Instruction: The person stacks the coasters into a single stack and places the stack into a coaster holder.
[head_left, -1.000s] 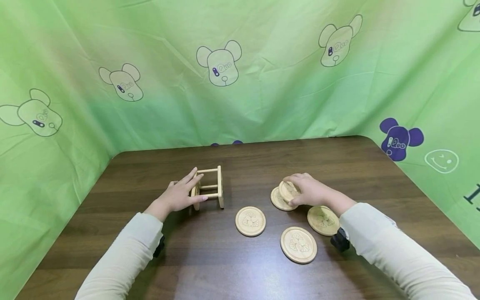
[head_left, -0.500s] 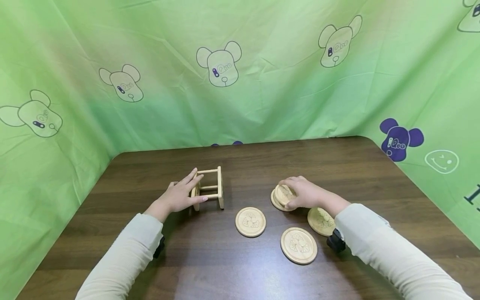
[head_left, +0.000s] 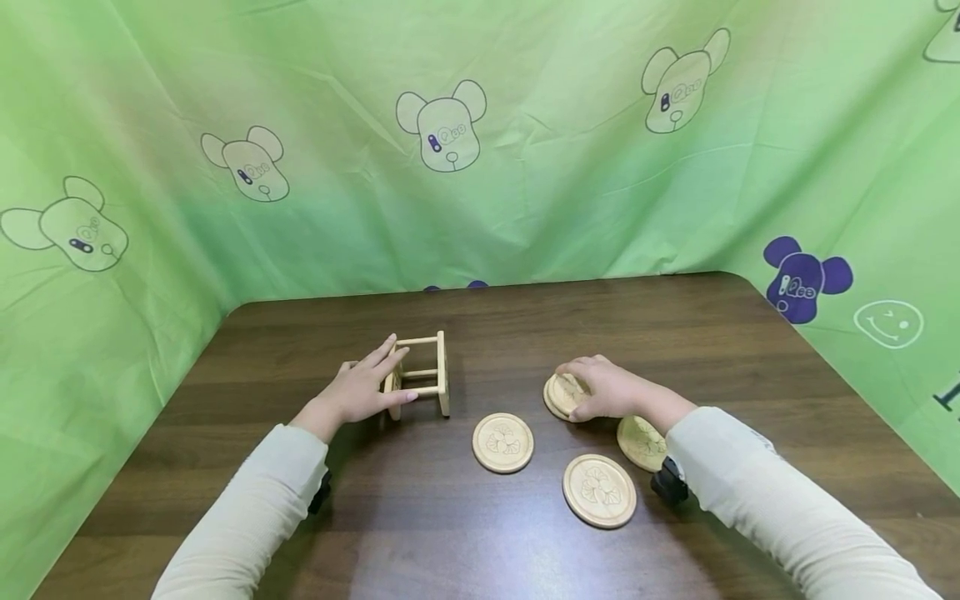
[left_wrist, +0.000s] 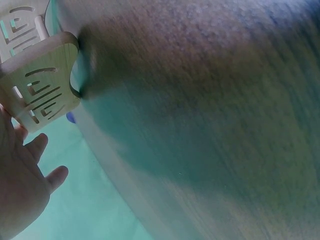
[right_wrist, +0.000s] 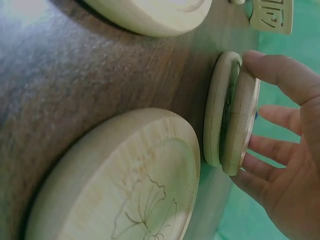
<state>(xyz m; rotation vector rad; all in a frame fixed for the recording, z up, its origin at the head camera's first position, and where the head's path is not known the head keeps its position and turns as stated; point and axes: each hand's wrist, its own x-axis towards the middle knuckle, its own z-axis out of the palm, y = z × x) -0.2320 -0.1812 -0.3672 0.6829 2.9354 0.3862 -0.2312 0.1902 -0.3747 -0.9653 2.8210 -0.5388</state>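
Note:
In the head view my left hand (head_left: pixel 356 396) rests with spread, straight fingers on the left end of a wooden coaster rack (head_left: pixel 442 379). The rack's end panel (left_wrist: pixel 42 80) with cut-out slots shows in the left wrist view. My right hand (head_left: pixel 611 390) pinches a round wooden coaster (head_left: pixel 567 393) by its edge, thumb on the near side and fingers on the far side. This coaster lies over another coaster (right_wrist: pixel 220 110), slightly off its middle; in the right wrist view a narrow wedge-shaped gap shows between them. Part of the upper coaster is hidden by the hand.
One coaster (head_left: pixel 503 443) lies between the rack and the right hand. Another coaster (head_left: pixel 599 491) is nearer the front, and a third coaster (head_left: pixel 642 442) lies partly under the right forearm. A green printed cloth (head_left: pixel 525 208) hangs behind the brown table (head_left: pixel 420 517).
My right hand has moved slightly left and down with its coaster, which now covers more of the coaster beneath. The left hand and the rack stay where they were.

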